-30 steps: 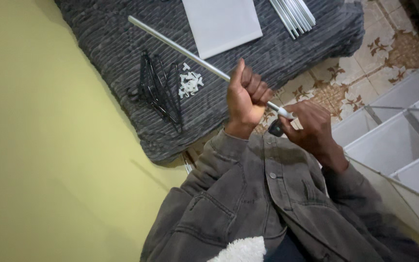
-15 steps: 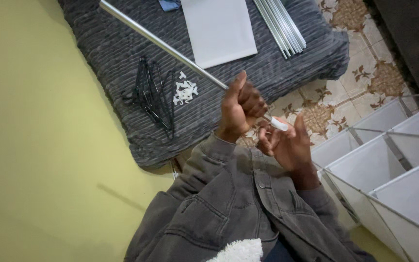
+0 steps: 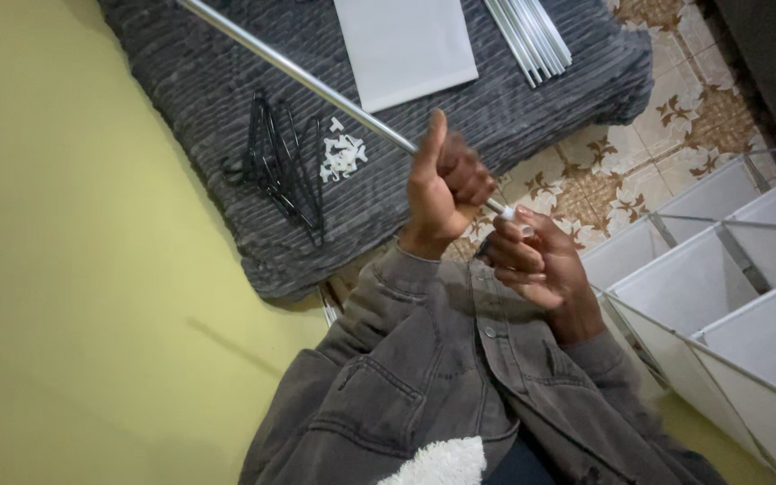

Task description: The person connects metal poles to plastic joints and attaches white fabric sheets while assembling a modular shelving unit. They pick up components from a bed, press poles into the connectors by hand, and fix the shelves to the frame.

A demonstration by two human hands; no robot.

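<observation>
Silver metal rod [image 3: 316,85] running diagonally from the upper left of the frame down to the centre, across a dark grey ribbed mat [image 3: 226,54]. Left hand [image 3: 442,184] clenching the rod near its lower end, thumb sticking up. Right hand [image 3: 536,260] now curling its fingers around the white end cap [image 3: 521,218] at the rod's tip, just right of centre; half a second ago those fingers were spread open beside the cap, and a second ago pinching it along with a small dark piece. That dark piece no longer showing, so impossible to say whether still being held. Closing grip suggesting the cap being pressed or twisted onto the rod end, though seating not visible.

Lying on the mat: a bundle of black wire hangers [image 3: 280,171] left of centre, a small heap of white plastic clips [image 3: 341,157] just beside them, a white panel [image 3: 406,45] at the top middle, and a bundle of white rods [image 3: 536,31] at the upper right. White fabric shelving [image 3: 729,287] standing at the right edge over patterned floor tiles [image 3: 604,171]. Yellow wall [image 3: 74,269] filling the left side. Grey jacket sleeves [image 3: 424,359] filling the bottom centre
</observation>
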